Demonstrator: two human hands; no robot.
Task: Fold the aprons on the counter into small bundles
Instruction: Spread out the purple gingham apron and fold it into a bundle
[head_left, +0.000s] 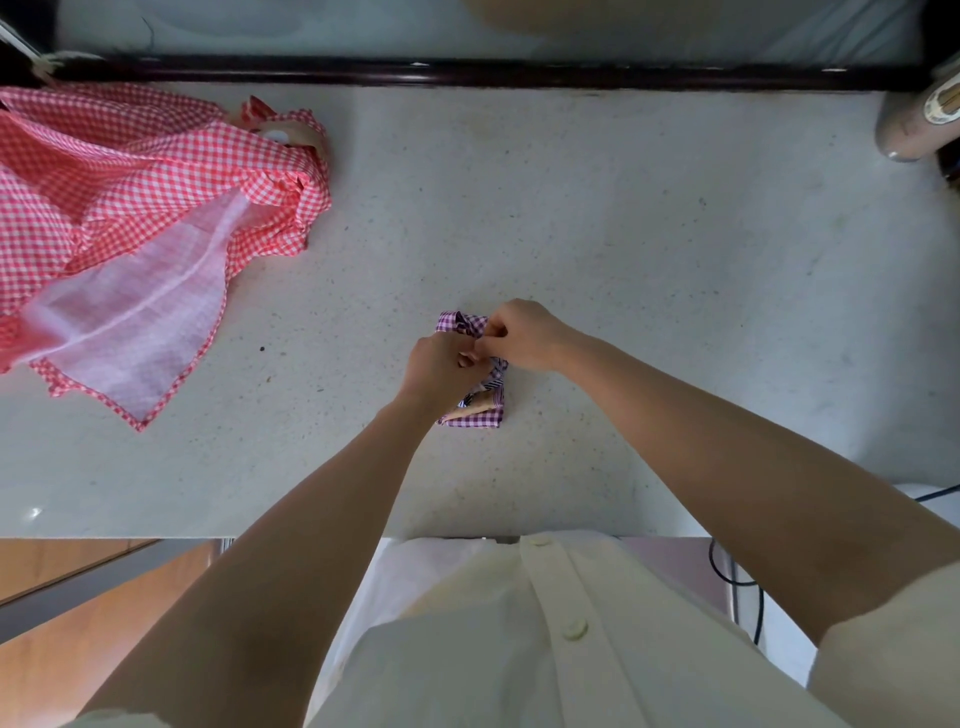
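A purple checked apron (480, 415) lies folded into a small bundle at the middle of the pale counter (649, 291). My left hand (441, 366) and my right hand (522, 335) meet on top of it, and the fingers of both pinch its cloth or strap at the bundle's upper part. Most of the bundle is hidden beneath my hands. A red checked apron (130, 208) lies spread and crumpled at the far left of the counter, with its pale underside turned up near the front.
A dark rail (467, 73) runs along the counter's back edge. A pale bottle-like object (914, 114) lies at the back right corner. The counter's front edge (260, 535) is just ahead of my body, and a black cable (748, 582) hangs at the right.
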